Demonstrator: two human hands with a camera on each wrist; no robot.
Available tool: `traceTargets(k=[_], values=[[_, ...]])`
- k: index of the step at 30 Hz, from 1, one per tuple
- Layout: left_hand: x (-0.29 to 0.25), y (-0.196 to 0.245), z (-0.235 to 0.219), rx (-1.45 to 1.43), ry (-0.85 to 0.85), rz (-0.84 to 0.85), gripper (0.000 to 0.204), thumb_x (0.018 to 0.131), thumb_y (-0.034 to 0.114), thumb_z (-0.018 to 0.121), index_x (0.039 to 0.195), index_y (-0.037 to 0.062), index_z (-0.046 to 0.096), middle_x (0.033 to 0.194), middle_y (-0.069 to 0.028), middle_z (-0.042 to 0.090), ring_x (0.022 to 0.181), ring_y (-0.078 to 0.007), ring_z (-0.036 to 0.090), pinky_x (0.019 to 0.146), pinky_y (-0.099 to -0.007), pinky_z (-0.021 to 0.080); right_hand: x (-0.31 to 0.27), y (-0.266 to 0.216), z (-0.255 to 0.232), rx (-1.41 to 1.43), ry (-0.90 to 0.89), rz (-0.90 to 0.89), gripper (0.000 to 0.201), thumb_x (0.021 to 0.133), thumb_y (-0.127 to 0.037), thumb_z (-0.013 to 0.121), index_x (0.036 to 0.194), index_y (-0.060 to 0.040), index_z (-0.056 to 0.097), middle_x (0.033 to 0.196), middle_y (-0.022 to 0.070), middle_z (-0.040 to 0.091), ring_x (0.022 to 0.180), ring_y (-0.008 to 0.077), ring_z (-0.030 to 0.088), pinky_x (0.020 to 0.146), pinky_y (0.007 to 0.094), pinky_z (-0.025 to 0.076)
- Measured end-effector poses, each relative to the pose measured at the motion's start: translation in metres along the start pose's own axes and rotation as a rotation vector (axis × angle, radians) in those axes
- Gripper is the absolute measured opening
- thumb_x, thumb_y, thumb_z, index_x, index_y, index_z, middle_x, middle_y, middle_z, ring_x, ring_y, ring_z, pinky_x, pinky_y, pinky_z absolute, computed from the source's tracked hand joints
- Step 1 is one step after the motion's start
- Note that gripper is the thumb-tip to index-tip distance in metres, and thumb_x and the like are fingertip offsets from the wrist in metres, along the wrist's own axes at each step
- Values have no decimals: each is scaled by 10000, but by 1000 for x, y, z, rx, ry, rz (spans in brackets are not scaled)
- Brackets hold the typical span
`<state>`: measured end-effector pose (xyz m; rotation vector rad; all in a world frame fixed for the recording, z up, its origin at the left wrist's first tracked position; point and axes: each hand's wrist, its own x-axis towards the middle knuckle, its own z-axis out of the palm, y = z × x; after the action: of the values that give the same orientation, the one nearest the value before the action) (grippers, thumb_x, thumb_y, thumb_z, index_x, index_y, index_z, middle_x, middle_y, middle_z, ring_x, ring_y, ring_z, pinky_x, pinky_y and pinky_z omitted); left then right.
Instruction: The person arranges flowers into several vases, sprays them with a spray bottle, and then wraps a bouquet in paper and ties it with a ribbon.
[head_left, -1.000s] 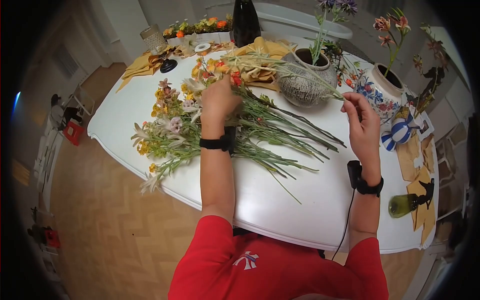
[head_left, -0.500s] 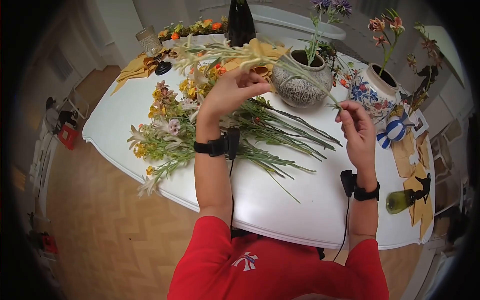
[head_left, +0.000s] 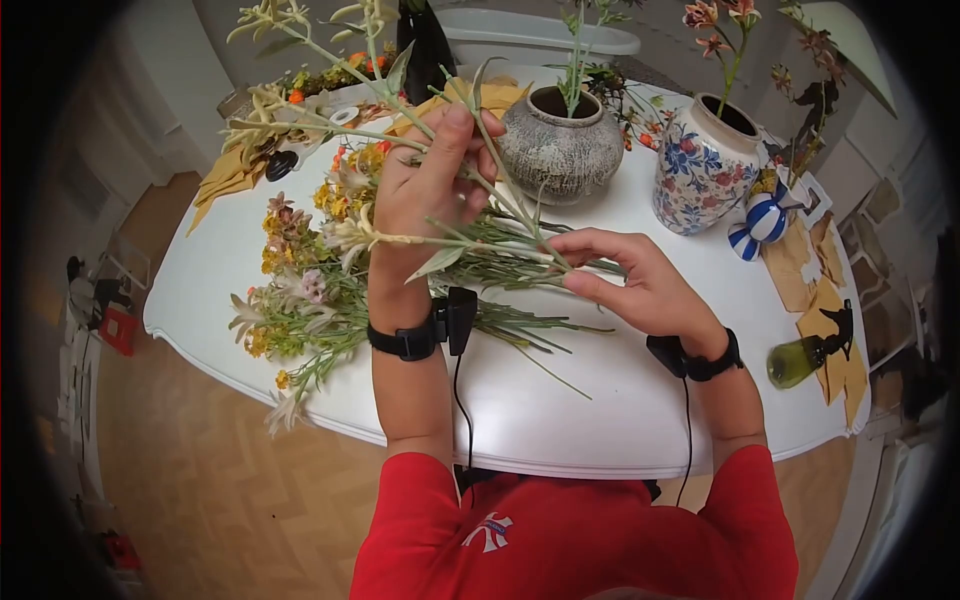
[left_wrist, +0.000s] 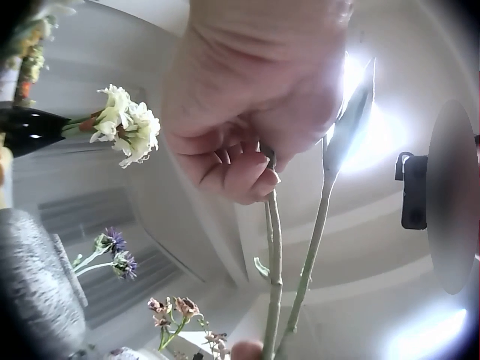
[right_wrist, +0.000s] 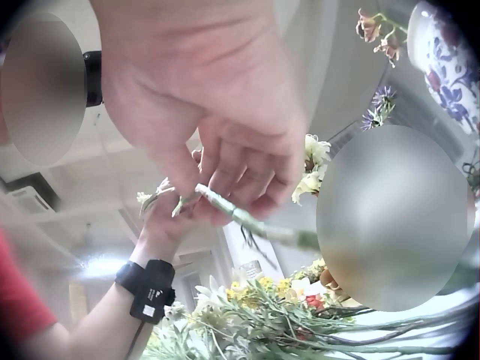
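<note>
A branching pale-green flower stem (head_left: 510, 200) with fuzzy cream buds is held above the table between both hands. My left hand (head_left: 425, 185) grips one of its branches higher up, fingers curled round it, as the left wrist view shows on the stem (left_wrist: 275, 255). Lower down, my right hand (head_left: 650, 285) pinches the stem's thick base between thumb and fingers; in the right wrist view the green stalk (right_wrist: 247, 223) passes through that pinch. Under the left forearm lies a spread of cut flowers (head_left: 305, 285), yellow, white and pinkish, their stalks pointing right.
A grey crackled vase (head_left: 560, 150) and a blue-and-red floral vase (head_left: 700, 170) stand at the back, each with flowers. At the right lie a blue-and-white striped object (head_left: 765, 220) and a green spray bottle (head_left: 795, 362). A dark vase (head_left: 425, 50) rises behind.
The left hand has come up from the flower pile and taken hold of the stem's upper branches. The right hand has moved left and down with the stem, which now stands more upright.
</note>
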<state>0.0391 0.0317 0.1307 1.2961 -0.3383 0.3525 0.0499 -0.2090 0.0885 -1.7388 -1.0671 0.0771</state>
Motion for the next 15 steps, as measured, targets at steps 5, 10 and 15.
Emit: traceTargets(k=[5, 10, 15], values=[[-3, 1, 11, 56, -5, -14, 439, 1051, 494, 579, 1022, 63, 657, 696, -9, 586, 532, -61, 496, 447, -201, 311, 27, -27, -9, 82, -216, 161, 233, 980, -190, 723, 1077, 22, 739, 1012, 78, 753, 899, 69, 646, 765, 265, 518], [-4, -1, 8, 132, -113, -42, 440, 1059, 491, 565, 976, 71, 668, 678, 42, 557, 528, -27, 425, 468, -200, 275, 40, -35, -8, 381, -330, 263, 267, 973, -186, 745, 1145, 14, 708, 930, 46, 735, 805, 55, 641, 732, 225, 514], [2, -1, 6, -76, -206, 34, 428, 1055, 444, 596, 1121, 26, 661, 734, 25, 574, 581, -30, 456, 487, -201, 311, 48, -33, -12, 485, -297, 245, 268, 979, -174, 735, 1183, -7, 690, 911, 27, 732, 788, 49, 641, 684, 211, 503]])
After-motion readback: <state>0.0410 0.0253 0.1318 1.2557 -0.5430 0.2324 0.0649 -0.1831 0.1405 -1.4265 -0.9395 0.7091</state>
